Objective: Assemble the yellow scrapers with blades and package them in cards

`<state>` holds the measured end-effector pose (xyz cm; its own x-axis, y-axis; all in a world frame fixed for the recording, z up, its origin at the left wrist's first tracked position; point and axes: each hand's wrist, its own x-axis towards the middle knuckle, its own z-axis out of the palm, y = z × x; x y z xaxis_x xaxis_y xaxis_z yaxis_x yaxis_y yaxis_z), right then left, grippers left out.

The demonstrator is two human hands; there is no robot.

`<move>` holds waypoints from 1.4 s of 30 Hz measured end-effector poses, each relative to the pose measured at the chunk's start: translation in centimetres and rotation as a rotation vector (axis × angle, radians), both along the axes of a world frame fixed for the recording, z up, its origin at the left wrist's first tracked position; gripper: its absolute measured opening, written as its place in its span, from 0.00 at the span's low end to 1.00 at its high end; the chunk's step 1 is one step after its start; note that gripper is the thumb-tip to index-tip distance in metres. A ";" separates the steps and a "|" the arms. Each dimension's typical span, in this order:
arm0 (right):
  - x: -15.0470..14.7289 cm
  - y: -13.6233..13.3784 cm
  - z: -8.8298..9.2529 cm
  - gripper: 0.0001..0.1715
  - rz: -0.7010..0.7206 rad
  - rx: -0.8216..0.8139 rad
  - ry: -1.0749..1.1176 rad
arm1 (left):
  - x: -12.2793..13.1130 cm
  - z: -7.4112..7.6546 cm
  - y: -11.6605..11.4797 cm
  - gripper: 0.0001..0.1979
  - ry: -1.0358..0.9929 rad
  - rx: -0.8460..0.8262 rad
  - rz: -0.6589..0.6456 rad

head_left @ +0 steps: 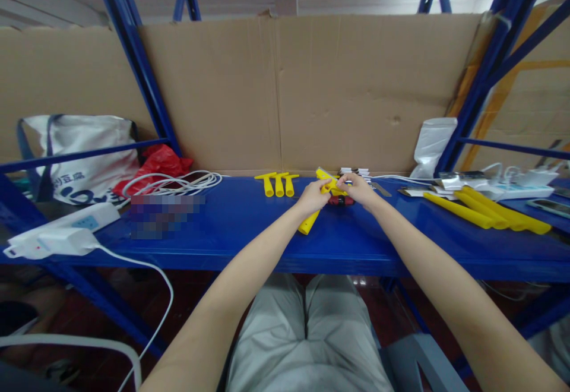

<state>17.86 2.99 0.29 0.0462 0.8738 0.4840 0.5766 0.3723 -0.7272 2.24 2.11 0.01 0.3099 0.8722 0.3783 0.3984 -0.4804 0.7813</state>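
Two bare forearms reach forward over a blue metal bench (249,225). The left hand (313,196) is curled shut, its fingers pinching a yellow plastic tube (308,223) near its upper end; the right hand (358,189) pinches the same end from the other side. The tube is held at the middle of the bench, slanting down toward the front edge. A small red and dark part (341,201) lies just under the hands. Three short yellow T-shaped pieces (276,185) stand near the back edge, left of the hands. Long yellow tubes (485,211) lie toward the right end. A coiled white cable (178,183) and a white power strip (66,228) sit toward the left end. Brown cardboard (347,89) lines the wall behind.
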 end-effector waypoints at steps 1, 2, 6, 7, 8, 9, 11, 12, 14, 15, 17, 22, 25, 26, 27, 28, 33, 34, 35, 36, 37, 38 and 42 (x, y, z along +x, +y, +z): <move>-0.1 -0.2 0.1 0.04 0.004 -0.042 0.043 | 0.0 0.0 0.0 0.26 -0.002 0.001 -0.002; -0.3 -0.4 0.2 0.04 0.008 -0.078 0.087 | 0.0 0.0 0.0 0.26 -0.003 0.002 -0.004; -0.8 -0.7 0.4 0.03 0.008 -0.143 0.260 | 0.0 0.0 0.0 0.26 0.007 0.016 -0.004; -1.0 -0.7 0.4 0.04 0.003 -0.148 0.286 | 0.0 0.1 -0.1 0.26 0.011 0.018 -0.004; -1.0 -0.7 0.3 0.05 -0.004 -0.151 0.304 | 0.0 0.1 -0.1 0.25 0.014 0.019 -0.004; -1.1 -0.6 0.2 0.06 -0.011 -0.152 0.315 | 0.0 0.1 -0.2 0.25 0.017 0.017 -0.005; -1.1 -0.3 0.1 0.06 -0.016 -0.151 0.327 | 0.0 0.1 -0.1 0.26 0.017 0.010 -0.004; -1.1 -0.2 0.0 0.07 -0.017 -0.150 0.336 | 0.0 0.1 -0.1 0.26 0.013 0.007 -0.002; -1.0 0.1 -0.1 0.07 -0.025 -0.136 0.360 | 0.0 -0.1 0.3 0.26 -0.006 0.006 0.006; -0.9 0.2 -0.1 0.07 -0.032 -0.129 0.369 | 0.0 -0.1 0.5 0.27 -0.020 0.008 0.015; -0.7 0.3 0.0 0.05 -0.033 -0.134 0.364 | -0.1 -0.2 0.9 0.27 -0.046 0.019 0.042; -0.3 0.0 0.1 0.05 0.027 -0.204 0.317 | -0.4 -0.1 1.2 0.28 -0.019 0.060 0.099; -0.3 -0.2 0.2 0.06 0.036 -0.179 0.332 | -0.6 0.0 0.7 0.28 0.089 0.127 0.089; -0.2 -0.3 0.2 0.06 0.033 -0.174 0.337 | -0.6 -0.1 0.5 0.28 0.140 0.156 0.079; -0.3 -0.3 0.2 0.06 0.028 -0.172 0.341 | -0.7 -0.1 0.4 0.27 0.195 0.182 0.063; -0.3 -0.3 0.2 0.06 0.023 -0.171 0.345 | -0.8 -0.2 0.2 0.27 0.248 0.202 0.046; -0.4 -0.6 0.2 0.05 0.010 -0.187 0.373 | -1.0 -0.5 0.0 0.27 0.372 0.220 0.004; -0.4 -0.6 0.2 0.05 0.015 -0.192 0.374 | -1.0 -0.6 0.0 0.27 0.377 0.219 0.011; -0.5 -0.7 0.2 0.05 0.019 -0.194 0.372 | -1.0 -0.6 0.0 0.28 0.384 0.217 0.017; -0.4 -0.8 0.3 0.05 0.024 -0.195 0.369 | -1.0 -0.6 0.0 0.28 0.393 0.216 0.022; -0.4 -0.8 0.3 0.05 0.028 -0.193 0.369 | -1.1 -0.6 0.0 0.28 0.402 0.215 0.024; -0.4 -0.8 0.3 0.05 0.034 -0.193 0.371 | -1.1 -0.5 0.1 0.28 0.409 0.214 0.022; -0.2 -0.7 0.3 0.05 0.048 -0.192 0.387 | -1.2 -0.5 0.4 0.31 0.387 0.202 -0.016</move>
